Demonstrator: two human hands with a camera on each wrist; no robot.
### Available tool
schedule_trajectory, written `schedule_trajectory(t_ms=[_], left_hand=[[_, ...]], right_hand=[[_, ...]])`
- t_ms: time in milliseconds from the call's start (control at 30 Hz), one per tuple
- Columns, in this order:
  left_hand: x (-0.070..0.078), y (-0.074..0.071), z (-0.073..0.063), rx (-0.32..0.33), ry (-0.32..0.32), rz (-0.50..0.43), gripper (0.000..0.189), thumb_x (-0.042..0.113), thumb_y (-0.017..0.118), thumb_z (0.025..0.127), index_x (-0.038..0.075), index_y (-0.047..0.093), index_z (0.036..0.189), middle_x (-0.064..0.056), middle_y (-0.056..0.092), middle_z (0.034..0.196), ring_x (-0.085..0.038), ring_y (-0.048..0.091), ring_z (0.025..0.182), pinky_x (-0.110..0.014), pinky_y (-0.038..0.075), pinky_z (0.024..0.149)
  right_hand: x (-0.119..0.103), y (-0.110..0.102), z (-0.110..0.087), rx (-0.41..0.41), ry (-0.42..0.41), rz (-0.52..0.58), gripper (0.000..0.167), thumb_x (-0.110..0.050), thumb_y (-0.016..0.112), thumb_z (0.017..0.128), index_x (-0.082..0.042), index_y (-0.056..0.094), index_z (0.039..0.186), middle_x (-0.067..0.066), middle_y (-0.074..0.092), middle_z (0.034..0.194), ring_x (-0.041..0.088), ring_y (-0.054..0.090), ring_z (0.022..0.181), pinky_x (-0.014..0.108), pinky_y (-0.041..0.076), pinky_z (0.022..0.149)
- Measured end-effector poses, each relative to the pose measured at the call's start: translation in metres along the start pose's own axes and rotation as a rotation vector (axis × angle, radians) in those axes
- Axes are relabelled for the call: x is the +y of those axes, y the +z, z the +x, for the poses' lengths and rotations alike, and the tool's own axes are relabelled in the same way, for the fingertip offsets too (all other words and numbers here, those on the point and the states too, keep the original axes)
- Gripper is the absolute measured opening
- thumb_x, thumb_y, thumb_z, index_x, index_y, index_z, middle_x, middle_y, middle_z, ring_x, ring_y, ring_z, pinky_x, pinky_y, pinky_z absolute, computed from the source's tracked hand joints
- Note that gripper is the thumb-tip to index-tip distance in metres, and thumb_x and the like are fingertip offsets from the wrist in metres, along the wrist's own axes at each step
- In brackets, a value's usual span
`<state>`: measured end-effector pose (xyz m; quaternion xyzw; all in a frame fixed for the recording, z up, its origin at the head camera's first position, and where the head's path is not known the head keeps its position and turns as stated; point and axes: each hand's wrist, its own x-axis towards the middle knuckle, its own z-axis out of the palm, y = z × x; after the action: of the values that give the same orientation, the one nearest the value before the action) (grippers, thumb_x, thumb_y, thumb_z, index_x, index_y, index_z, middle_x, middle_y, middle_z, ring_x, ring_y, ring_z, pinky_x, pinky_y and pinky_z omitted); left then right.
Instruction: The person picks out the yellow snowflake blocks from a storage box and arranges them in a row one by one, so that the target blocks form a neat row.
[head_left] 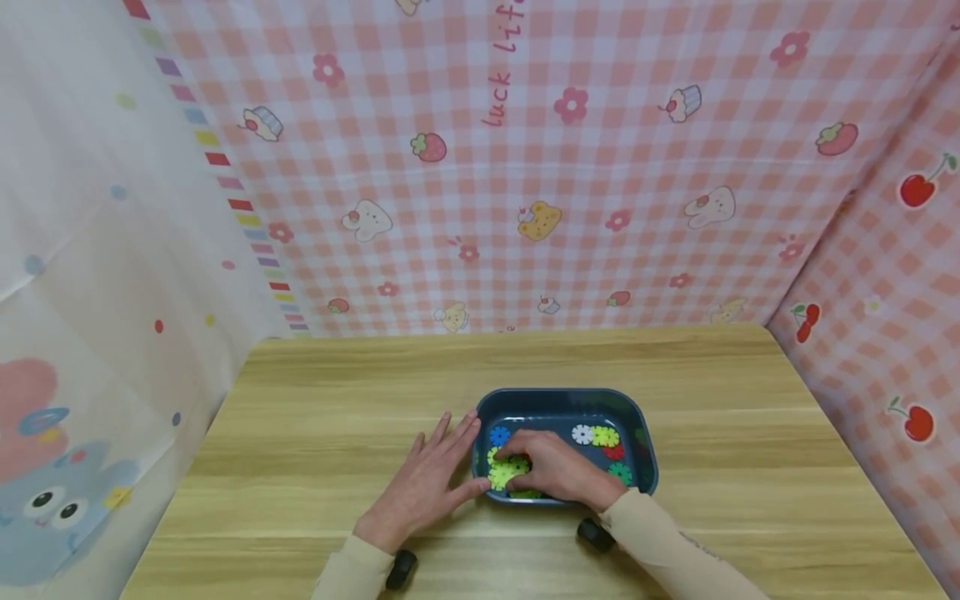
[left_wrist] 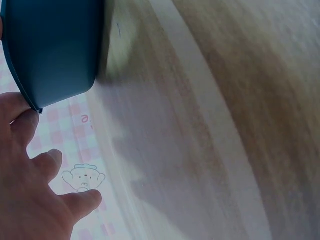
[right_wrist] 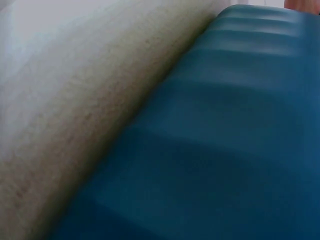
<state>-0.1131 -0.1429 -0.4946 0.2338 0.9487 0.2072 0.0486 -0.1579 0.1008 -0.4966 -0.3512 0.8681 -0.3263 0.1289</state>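
Head view: shows right hand point(head_left: 555, 467) reaching into the dark blue tray point(head_left: 551, 402) on the wood-grain desk point(head_left: 337, 417), fingers bent down among the yellow-green pieces point(head_left: 498, 477) at the left end and hiding part of the heap, along with most of a red bit below the knuckles; cannot tell whether the right grip is pinching a piece or only arching over several; left hand point(head_left: 429, 483) laid against the tray's left end, its grip wide, fingers straight, fingertips at the rim; both sleeves cut off by the bottom edge.

Also visible from above only: blue piece point(head_left: 499, 435) just behind the right fingers; white piece point(head_left: 582, 434), yellow piece point(head_left: 605, 437), red piece point(head_left: 614, 452) and green piece point(head_left: 620, 473) toward the tray's right end.

Left wrist view: adds the tray's smooth outer wall, the left fingers spread apart with one fingertip at the rim, and a cartoon figure point(left_wrist: 84, 176) on the cloth beyond; right wrist view: mostly the tray's banded outer side, blurred, with a sliver of a hand cut off at the top right corner and too little of it to tell whose.

Writing: "luck life" point(head_left: 506, 67) in pink on the checked cloth point(head_left: 622, 158), running sideways, last letter clipped at the top edge; dark marks on the right sleeve point(head_left: 667, 537), too small to read.
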Motion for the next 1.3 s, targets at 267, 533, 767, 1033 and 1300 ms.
schedule_trajectory(t_ms=[267,533,767,1033,1300], left_hand=[[-0.0008,0.0012,0.0007,0.013,0.007,-0.009,0.082,0.06,0.054,0.102,0.019,0.024,0.166,0.005,0.017,0.172,-0.032,0.012,0.158,-0.068,0.02,0.121],[-0.0017,0.0004,-0.0006,0.008,-0.007,-0.011,0.083,0.06,0.054,0.102,0.019,0.021,0.167,0.006,0.015,0.172,-0.029,0.011,0.159,-0.067,0.02,0.122],[-0.0022,-0.0007,-0.0005,0.016,-0.009,-0.021,0.083,0.06,0.054,0.102,0.019,0.022,0.166,0.006,0.016,0.172,-0.03,0.013,0.158,-0.067,0.02,0.121],[-0.0023,-0.0004,-0.0007,0.012,-0.004,-0.033,0.084,0.064,0.051,0.101,0.019,0.021,0.166,0.006,0.015,0.172,-0.03,0.012,0.158,-0.067,0.02,0.121],[-0.0017,0.0023,0.0,0.011,-0.006,-0.034,0.083,0.059,0.056,0.102,0.019,0.024,0.166,0.006,0.017,0.172,-0.031,0.013,0.158,-0.067,0.021,0.121]], right_hand=[[0.002,-0.0016,0.0021,-0.031,-0.011,-0.031,0.036,-0.017,0.087,0.085,-0.009,0.077,0.119,-0.003,0.069,0.11,0.009,0.063,0.099,0.029,0.056,0.088],[-0.0013,0.0005,0.0058,-0.045,-0.039,-0.067,0.035,-0.015,0.087,0.085,-0.009,0.078,0.118,-0.001,0.066,0.111,0.011,0.062,0.1,0.031,0.055,0.09],[-0.0005,0.0015,0.007,-0.048,-0.031,-0.104,0.031,-0.016,0.087,0.085,-0.011,0.078,0.114,-0.003,0.066,0.11,0.011,0.061,0.102,0.037,0.054,0.095],[-0.0043,0.0001,0.0055,-0.049,-0.067,-0.23,0.027,-0.021,0.086,0.088,-0.01,0.078,0.111,-0.002,0.067,0.106,0.011,0.062,0.098,0.032,0.056,0.091],[-0.0036,-0.0006,0.0039,-0.056,-0.086,-0.359,0.031,-0.029,0.085,0.088,-0.011,0.076,0.112,-0.003,0.067,0.105,0.009,0.061,0.094,0.03,0.057,0.085]])
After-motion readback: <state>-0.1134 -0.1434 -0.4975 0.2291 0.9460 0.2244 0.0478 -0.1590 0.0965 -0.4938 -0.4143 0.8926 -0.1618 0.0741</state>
